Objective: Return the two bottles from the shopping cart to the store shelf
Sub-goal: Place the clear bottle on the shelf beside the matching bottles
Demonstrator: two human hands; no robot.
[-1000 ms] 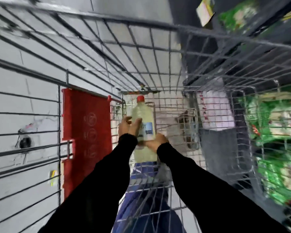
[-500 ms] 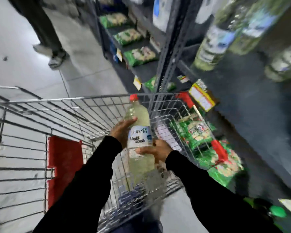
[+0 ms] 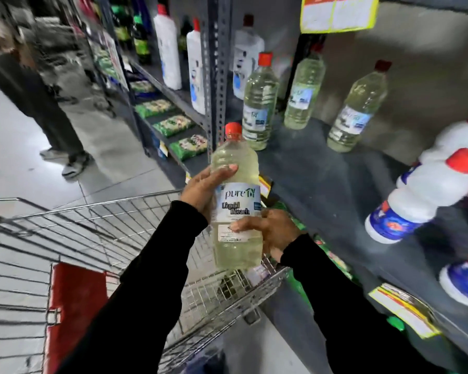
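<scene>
I hold a clear bottle of pale yellow liquid bleach [image 3: 235,160] with a red cap upright above the wire shopping cart [image 3: 97,228]. My left hand [image 3: 203,190] wraps its upper body from the left. My right hand [image 3: 270,233] grips it lower down from the right. The dark store shelf [image 3: 322,179] lies just right of the bottle, and three matching bottles [image 3: 257,103] stand on it farther back. A second bottle in the cart is not visible.
White bleach bottles with red caps [image 3: 422,195] stand at the shelf's right. A grey upright post [image 3: 216,76] divides the shelving. Green packets [image 3: 173,125] fill lower shelves. Another person's legs [image 3: 57,125] stand in the aisle at left. The cart has a red seat flap [image 3: 73,311].
Both hands have lifted the bottle up out of the cart basket and toward the shelf on the right. My view has swung up from the cart to the shelves.
</scene>
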